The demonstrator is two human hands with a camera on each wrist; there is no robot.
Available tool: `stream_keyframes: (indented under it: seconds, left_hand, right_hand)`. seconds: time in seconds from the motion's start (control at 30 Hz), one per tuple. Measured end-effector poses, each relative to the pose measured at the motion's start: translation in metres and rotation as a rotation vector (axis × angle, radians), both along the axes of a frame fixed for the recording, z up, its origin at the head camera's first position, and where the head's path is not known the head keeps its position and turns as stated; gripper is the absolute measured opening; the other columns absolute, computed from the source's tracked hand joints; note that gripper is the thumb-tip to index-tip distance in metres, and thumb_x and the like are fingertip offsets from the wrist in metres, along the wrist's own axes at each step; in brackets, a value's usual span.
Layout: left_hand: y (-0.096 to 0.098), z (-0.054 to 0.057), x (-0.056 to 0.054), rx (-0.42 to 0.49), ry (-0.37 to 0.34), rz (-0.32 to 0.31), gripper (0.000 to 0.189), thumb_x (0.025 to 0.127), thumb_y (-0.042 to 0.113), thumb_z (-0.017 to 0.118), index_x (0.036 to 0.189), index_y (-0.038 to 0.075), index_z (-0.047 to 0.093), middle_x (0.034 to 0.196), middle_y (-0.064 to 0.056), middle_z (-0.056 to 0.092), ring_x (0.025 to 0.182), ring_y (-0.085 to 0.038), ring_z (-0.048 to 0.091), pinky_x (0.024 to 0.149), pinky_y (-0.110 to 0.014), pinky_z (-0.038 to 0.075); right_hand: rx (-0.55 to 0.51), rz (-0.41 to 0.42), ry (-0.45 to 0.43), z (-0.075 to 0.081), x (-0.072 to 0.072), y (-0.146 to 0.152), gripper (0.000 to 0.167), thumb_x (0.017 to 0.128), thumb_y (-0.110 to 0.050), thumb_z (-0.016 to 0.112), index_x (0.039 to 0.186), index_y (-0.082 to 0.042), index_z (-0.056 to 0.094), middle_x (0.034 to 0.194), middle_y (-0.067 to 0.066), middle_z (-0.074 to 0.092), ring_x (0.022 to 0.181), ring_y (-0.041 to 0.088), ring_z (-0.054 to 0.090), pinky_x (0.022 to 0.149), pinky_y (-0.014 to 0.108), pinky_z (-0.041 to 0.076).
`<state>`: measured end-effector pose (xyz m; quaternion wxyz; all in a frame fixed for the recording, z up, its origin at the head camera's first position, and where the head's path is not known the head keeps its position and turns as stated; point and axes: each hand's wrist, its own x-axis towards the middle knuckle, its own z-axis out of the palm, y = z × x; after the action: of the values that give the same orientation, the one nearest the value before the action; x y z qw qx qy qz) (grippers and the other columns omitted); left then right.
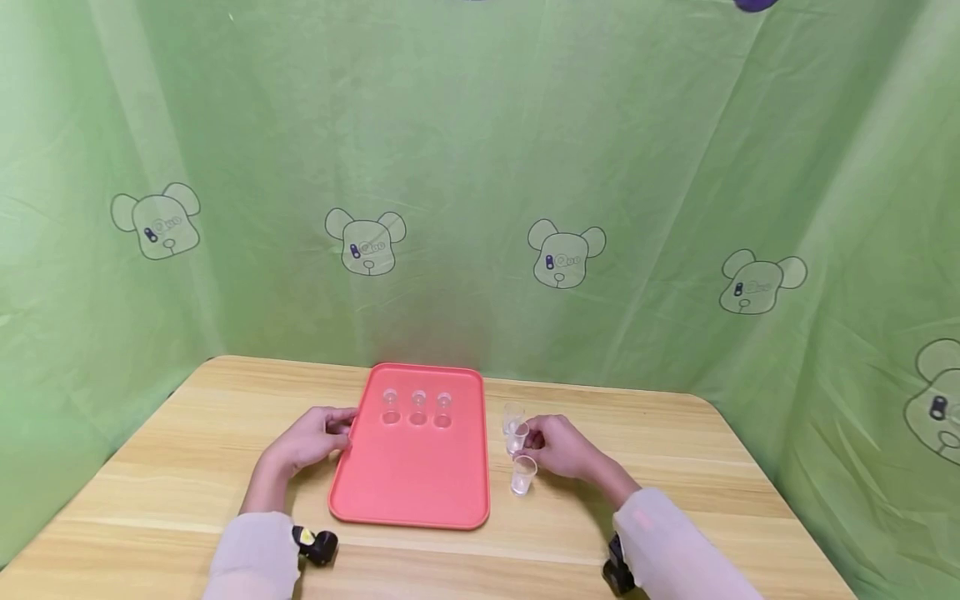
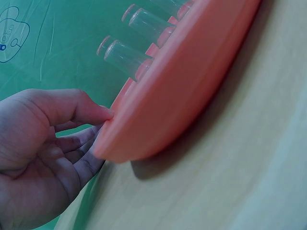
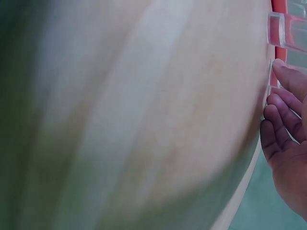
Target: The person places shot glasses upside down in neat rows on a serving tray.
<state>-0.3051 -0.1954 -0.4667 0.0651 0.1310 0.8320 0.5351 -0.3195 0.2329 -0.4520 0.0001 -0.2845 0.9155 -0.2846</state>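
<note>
A red tray (image 1: 412,492) lies on the wooden table, and my left hand (image 1: 311,437) grips its left edge. Up close in the left wrist view, thumb and fingers (image 2: 103,113) meet at the tray's rim (image 2: 158,115). Three small clear plastic cups (image 1: 417,410) stand in a row on the far part of the tray. Right of the tray, my right hand (image 1: 566,447) pinches the middle one of three more clear cups, this cup (image 1: 516,440) being partly covered by the fingertips. One cup (image 1: 513,412) stands just behind it and another (image 1: 523,477) in front, nearer me.
The wooden table (image 1: 600,533) stretches out on both sides of the tray. Green curtain (image 1: 465,167) with bear-head outlines hangs behind the table and along its sides. Black wrist cameras (image 1: 321,546) sit at both sleeves.
</note>
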Motion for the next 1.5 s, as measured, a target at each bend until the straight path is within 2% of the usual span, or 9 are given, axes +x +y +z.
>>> stream_keyframes:
  seconds: [0.43, 0.83, 1.17, 1.5]
  left_hand:
    - [0.0, 0.002, 0.0, 0.003, -0.004, -0.001, 0.06, 0.084, -0.011, 0.058, 0.143, -0.015, 0.048, 0.126, -0.025, 0.065, 0.099, -0.026, 0.059, 0.074, -0.026, 0.05]
    - [0.001, 0.001, 0.001, -0.001, -0.001, -0.001, 0.061, 0.084, -0.01, 0.059, 0.143, -0.014, 0.048, 0.126, -0.025, 0.066, 0.101, -0.027, 0.059, 0.075, -0.026, 0.05]
    - [0.002, 0.001, 0.002, -0.008, -0.013, 0.015, 0.06, 0.084, -0.01, 0.059, 0.144, -0.013, 0.049, 0.126, -0.024, 0.065, 0.099, -0.026, 0.058, 0.073, -0.027, 0.05]
    - [0.001, 0.002, 0.003, -0.015, -0.009, 0.011, 0.06, 0.085, -0.01, 0.059, 0.143, -0.014, 0.048, 0.127, -0.025, 0.065, 0.101, -0.027, 0.058, 0.075, -0.027, 0.05]
  right_hand:
    - [-0.056, -0.009, -0.041, -0.004, -0.003, 0.0, 0.011, 0.085, -0.006, 0.08, 0.094, -0.003, 0.074, 0.076, -0.004, 0.062, 0.069, 0.009, 0.055, 0.064, 0.024, 0.052]
    - [-0.064, -0.005, -0.055, -0.003, -0.002, 0.004, 0.009, 0.087, -0.006, 0.078, 0.094, -0.003, 0.074, 0.076, -0.003, 0.062, 0.069, 0.01, 0.055, 0.063, 0.024, 0.051]
    - [-0.095, 0.0, -0.082, 0.002, -0.002, 0.013, 0.013, 0.086, -0.001, 0.072, 0.099, 0.0, 0.073, 0.08, 0.0, 0.066, 0.072, 0.013, 0.058, 0.065, 0.024, 0.051]
    - [-0.152, -0.033, -0.053, 0.009, 0.0, 0.022, 0.009, 0.087, -0.003, 0.071, 0.092, -0.009, 0.073, 0.083, -0.001, 0.067, 0.077, 0.014, 0.061, 0.07, 0.026, 0.055]
